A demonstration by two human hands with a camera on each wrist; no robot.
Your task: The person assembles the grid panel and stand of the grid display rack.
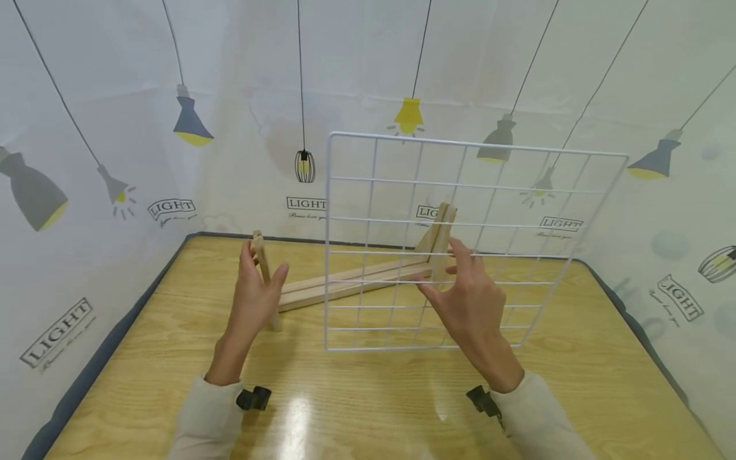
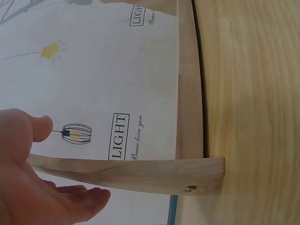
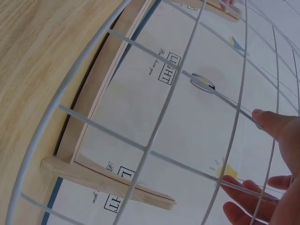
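Observation:
A white wire grid panel (image 1: 374,217) stands upright at centre right, in front of a pale wooden frame (image 1: 356,284). My right hand (image 1: 474,294) holds the panel, with its fingertips among the wires (image 3: 145,150) and its thumb spread from them. Behind the wires, the frame's right upright (image 1: 439,239) rises close to those fingertips. My left hand (image 1: 253,300) is around the left upright (image 2: 136,173). Its thumb and loosely bent fingers lie on either side of that piece, and the thumb stands off from the wood.
A wood-grain table (image 1: 368,396) lies under everything. White sheeting (image 1: 247,108) printed with lamps surrounds it at the back and sides, with a dark edge (image 1: 115,338) along the table's border. Dark wrist devices (image 1: 253,399) are strapped at both sleeves.

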